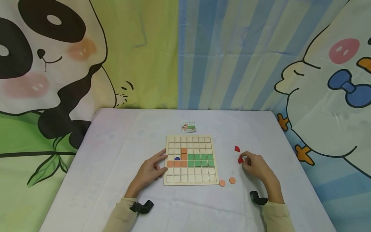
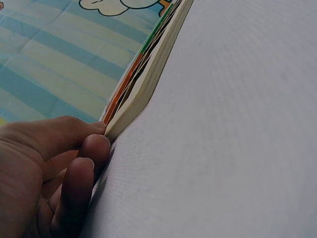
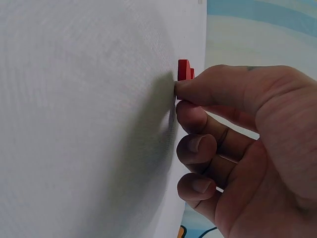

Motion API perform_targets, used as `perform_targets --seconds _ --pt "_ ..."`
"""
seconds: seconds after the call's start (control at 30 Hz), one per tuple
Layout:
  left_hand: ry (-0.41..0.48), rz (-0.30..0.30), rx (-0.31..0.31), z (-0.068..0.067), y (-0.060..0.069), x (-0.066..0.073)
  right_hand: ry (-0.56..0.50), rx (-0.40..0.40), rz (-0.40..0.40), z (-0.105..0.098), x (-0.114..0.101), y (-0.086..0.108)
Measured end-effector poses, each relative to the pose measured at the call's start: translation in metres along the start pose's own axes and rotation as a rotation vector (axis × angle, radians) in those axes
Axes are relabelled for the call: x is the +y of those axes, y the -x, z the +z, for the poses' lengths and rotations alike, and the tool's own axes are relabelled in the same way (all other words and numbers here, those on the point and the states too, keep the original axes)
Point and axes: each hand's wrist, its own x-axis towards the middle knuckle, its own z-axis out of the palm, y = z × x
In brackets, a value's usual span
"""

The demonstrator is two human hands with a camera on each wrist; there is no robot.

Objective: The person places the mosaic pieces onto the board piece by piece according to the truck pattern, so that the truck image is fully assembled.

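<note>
A wooden grid board [image 1: 189, 178] lies on the table, bearing orange squares [image 1: 184, 150], green squares [image 1: 204, 163] and a blue half-round piece [image 1: 177, 158]. My left hand [image 1: 149, 169] rests against its left side; thumb and fingertips touch the edge. Up close in the left wrist view, the thumb [image 2: 74, 131] meets the board's rim [image 2: 130, 111]. To the board's right, my right hand [image 1: 256, 165] pinches a red wedge-shaped piece [image 1: 240, 160] at the table surface. Another red wedge [image 1: 237, 148] lies just beyond it. The right wrist view shows the red piece [image 3: 183, 69] past the thumb.
Two orange discs [image 1: 222, 183] lie near the board's lower right corner, one almost touching it. Behind the board is a small printed pattern card [image 1: 188, 126]. A white cloth covers the table [image 1: 124, 135], and printed curtains [image 1: 220, 54] hang around it.
</note>
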Motion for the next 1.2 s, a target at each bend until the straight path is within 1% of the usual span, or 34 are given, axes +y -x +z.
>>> perform_targets --seconds 0.1,0.33,0.67,0.9,1.1,1.2 --pt "-0.001 -0.003 0.0 0.0 0.0 0.0 -0.002 -0.004 -0.001 0.0 0.0 0.0" --pt "0.0 -0.016 -0.004 0.0 0.0 0.001 -0.013 -0.013 0.03 0.003 0.002 0.001" --pt "0.009 -0.029 -0.005 -0.001 -0.001 0.002 0.002 0.011 0.046 0.007 0.002 0.001" --pt "0.005 -0.023 -0.003 -0.001 -0.001 0.002 0.002 0.018 0.044 0.008 0.001 0.001" --pt "0.008 -0.023 -0.005 0.0 0.0 0.003 0.009 0.007 0.092 0.01 -0.001 0.0" --pt "0.006 -0.019 -0.002 0.0 -0.001 0.003 0.013 0.013 0.09 0.011 -0.002 0.0"
